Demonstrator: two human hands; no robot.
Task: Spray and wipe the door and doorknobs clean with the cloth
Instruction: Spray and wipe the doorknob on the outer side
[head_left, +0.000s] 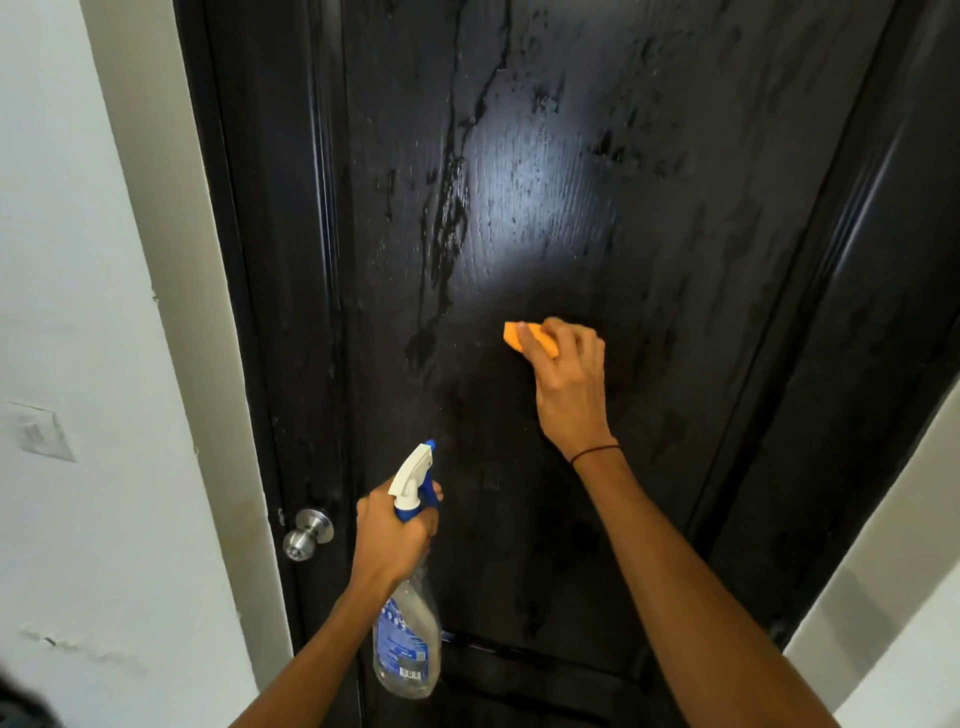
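On the far left, a pale wall carries a light switch (44, 432). Next comes the white door frame (171, 260), then the tall black door (571, 182), wet with spray that runs downward in streaks. A silver doorknob (306, 535) sits low on the door's left edge and looks untouched by the cloth.

Just right of the knob, the left hand (392, 530) has its grip wrapped round the neck of a spray bottle (408, 639), fingers curled at the trigger and the nozzle aimed toward the door.

Further right and higher, the right hand (569, 374) pinches a folded orange cloth (530, 338) and presses it against the middle of the door.

Likely risks: the streaks above and to the left of the cloth may run down past the wiped area and leave marks; a small folded cloth can miss patches; a tightened trigger finger could spray the right arm; and the knob could be forgotten.
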